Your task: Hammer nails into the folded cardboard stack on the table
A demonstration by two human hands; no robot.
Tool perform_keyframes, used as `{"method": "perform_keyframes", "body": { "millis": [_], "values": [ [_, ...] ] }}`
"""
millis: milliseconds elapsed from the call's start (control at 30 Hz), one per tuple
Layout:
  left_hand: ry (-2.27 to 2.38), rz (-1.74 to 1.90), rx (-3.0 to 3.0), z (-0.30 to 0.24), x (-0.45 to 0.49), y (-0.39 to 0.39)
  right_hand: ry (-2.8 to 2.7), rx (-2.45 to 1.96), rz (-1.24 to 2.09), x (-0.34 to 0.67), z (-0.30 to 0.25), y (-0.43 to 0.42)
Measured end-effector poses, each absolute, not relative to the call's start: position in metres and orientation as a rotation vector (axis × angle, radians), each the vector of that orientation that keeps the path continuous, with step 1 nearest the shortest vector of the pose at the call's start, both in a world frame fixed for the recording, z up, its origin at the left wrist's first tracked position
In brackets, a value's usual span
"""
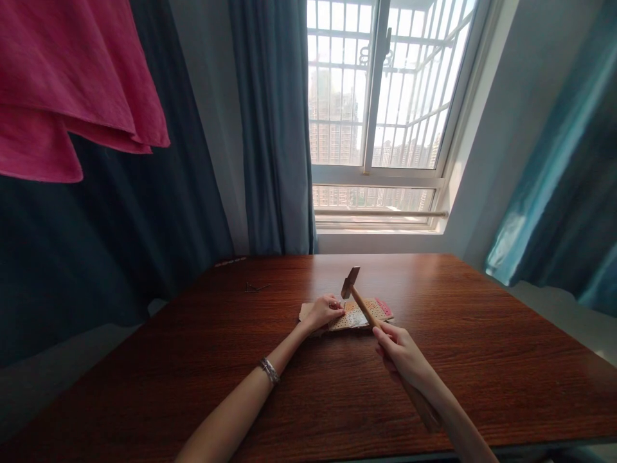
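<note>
1. Fingers (339, 313) of the left hand (324, 313) pinch a thin nail (344, 306) over dotted cardboard (375, 311) on the desk (231, 379).
2. Opposite, the right hand (400, 352) grips a hammer (365, 309), its head near the nail.
3. From where I stand, the cardboard's pale patch is too small to read; the left hand covers part, and the nail's point escapes me.

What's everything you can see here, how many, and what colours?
hammer: one, brown-grey, right hand
nail: one, dark, left hand
board: layers unclear, tan and pink, on table
thin pieces: several, dark, table's left
table: one, reddish-brown, foreground
window: one, white-framed, behind table
bars: many, pale, outside
buildings: several, pale, outside
curtains: three lengths, blue, left, middle, right
cloth: one, pink, upper left
walls: uncounted, grey, beside window
bracelet: at least one, silver, left wrist
hands: two, bare, at board and hammer
</note>
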State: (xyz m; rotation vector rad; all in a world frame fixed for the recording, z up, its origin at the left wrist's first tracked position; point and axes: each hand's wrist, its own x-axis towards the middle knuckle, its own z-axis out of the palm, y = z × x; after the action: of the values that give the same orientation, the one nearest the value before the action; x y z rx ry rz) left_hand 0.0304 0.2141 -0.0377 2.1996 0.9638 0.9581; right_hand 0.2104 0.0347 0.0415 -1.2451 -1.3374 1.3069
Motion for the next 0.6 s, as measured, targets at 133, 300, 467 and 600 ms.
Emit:
{"method": "perform_keyframes", "body": {
  "millis": [133, 300, 467, 600],
  "values": [
    [0.959, 0.957, 2.195, -0.0384, 0.0302, 0.2143, -1.332, -1.262, 1.295, 0.2096, 0.0414, 0.0354],
    [0.96, 0.948, 2.181, -0.0366, 0.0301, 0.2142, -1.328, -1.288, 1.313, 0.2092, 0.0433, 0.0349],
    [0.966, 0.937, 2.169, -0.0358, 0.0299, 0.2148, -1.326, -1.271, 1.306, 0.2108, 0.047, 0.0331],
    [0.955, 0.929, 2.172, -0.0387, 0.0297, 0.2171, -1.355, -1.275, 1.308, 0.2119, 0.0466, 0.0324]
  ]
}}
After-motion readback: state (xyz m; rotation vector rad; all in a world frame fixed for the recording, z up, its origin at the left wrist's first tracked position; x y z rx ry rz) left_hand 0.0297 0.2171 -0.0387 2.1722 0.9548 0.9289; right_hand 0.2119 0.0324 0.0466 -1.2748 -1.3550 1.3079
